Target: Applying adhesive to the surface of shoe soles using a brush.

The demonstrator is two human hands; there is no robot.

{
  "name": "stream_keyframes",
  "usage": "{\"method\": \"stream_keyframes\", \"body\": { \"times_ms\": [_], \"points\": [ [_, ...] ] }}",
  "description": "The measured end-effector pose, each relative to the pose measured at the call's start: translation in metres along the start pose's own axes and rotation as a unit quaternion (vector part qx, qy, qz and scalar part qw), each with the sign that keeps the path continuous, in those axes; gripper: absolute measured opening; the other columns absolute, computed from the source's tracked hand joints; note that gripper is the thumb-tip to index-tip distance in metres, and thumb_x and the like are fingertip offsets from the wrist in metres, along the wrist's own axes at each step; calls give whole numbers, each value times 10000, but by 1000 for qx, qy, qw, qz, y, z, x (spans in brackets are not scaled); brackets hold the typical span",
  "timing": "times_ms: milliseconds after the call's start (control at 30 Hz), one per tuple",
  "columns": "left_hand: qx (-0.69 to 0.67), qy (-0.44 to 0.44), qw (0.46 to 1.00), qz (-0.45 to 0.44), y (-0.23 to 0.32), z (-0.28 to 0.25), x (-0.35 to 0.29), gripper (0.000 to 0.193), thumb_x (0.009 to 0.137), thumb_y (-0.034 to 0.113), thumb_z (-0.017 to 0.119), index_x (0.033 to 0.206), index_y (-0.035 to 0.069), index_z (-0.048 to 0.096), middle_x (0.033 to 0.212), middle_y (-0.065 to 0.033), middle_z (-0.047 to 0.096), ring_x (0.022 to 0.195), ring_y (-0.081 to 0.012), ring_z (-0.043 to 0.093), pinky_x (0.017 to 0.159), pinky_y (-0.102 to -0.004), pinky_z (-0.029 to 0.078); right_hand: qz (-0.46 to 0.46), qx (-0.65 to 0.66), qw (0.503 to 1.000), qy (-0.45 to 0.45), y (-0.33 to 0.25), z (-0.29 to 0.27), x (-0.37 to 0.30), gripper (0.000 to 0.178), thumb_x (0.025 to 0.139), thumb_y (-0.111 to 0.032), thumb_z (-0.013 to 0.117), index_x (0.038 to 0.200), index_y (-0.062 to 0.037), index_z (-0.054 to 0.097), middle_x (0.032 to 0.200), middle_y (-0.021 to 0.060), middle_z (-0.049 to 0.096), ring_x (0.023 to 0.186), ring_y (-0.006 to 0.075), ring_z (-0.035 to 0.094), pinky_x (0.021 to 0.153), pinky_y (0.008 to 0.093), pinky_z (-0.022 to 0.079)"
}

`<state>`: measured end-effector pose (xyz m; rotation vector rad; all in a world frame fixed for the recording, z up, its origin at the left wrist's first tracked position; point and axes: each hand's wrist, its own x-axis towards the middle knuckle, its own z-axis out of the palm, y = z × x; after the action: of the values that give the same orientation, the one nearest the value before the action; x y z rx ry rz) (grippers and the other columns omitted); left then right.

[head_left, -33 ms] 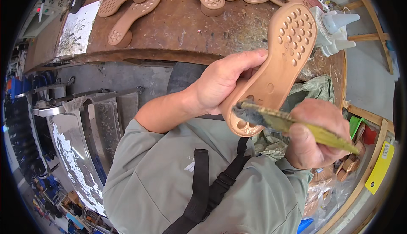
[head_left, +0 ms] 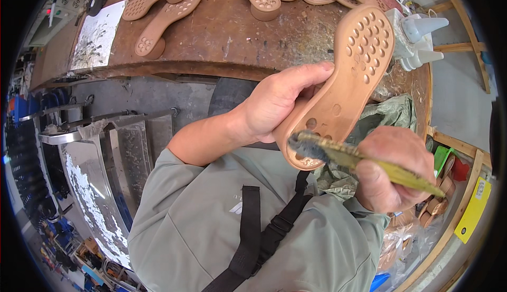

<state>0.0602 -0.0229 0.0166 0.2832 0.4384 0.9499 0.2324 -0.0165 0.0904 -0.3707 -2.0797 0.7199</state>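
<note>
My left hand (head_left: pixel 274 99) grips a tan shoe sole (head_left: pixel 343 94) by its waist, thumb along the edge. The sole is tilted, with its dimpled forefoot up and away and its heel end toward me. My right hand (head_left: pixel 393 170) is closed round the yellow-green handle of a brush (head_left: pixel 340 153). The brush's dark, worn bristle end lies over the hollows of the sole's heel and hides some of them. A wet-looking shine shows on the heel's near edge. The brush is slightly blurred.
Several more tan soles (head_left: pixel 171 17) lie along the far side of the brown workbench (head_left: pixel 222 43). White nozzle bottles (head_left: pixel 420 28) stand at its right end. A metal rack (head_left: pixel 113 170) is at the left. Crumpled green cloth (head_left: pixel 393 111) and a wooden frame (head_left: pixel 465 199) are at the right.
The brush tip has shifted slightly left and down on the heel, and my right hand has moved a little with it. My left hand and the sole stay almost still.
</note>
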Motion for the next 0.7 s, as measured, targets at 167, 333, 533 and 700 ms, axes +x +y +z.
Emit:
{"method": "stream_keyframes", "body": {
  "times_ms": [167,333,533,700],
  "points": [
    [-12,-57,997,-52,-2,-13,2,407,953,297,409,1157,-34,528,1078,-138,616,916,-174,621,813,-312,503,31,66,994,-81,-1,-1,1,219,672,11,719,860,54,615,671,123,625,457,196,573,376,281,407],
    [-1,-60,993,-103,-3,-9,4,394,954,280,409,1174,-27,522,1117,-129,601,967,-161,600,850,-297,480,-13,85,988,-128,3,-2,8,221,701,-57,718,861,46,605,621,97,597,444,179,550,390,261,416],
    [-3,-51,989,-135,-11,-10,9,364,928,313,483,1063,-5,596,919,-88,653,720,-106,625,625,-247,508,-65,71,952,-292,14,-23,27,123,708,-77,721,792,-13,657,603,33,566,427,123,516,376,256,360],
    [23,-27,987,-156,-6,-4,4,356,927,322,490,1026,7,620,882,-71,656,684,-84,608,587,-232,491,-91,136,950,-266,34,-26,35,93,739,-113,703,770,-29,678,565,10,534,425,101,509,366,241,344]
  ]
}}
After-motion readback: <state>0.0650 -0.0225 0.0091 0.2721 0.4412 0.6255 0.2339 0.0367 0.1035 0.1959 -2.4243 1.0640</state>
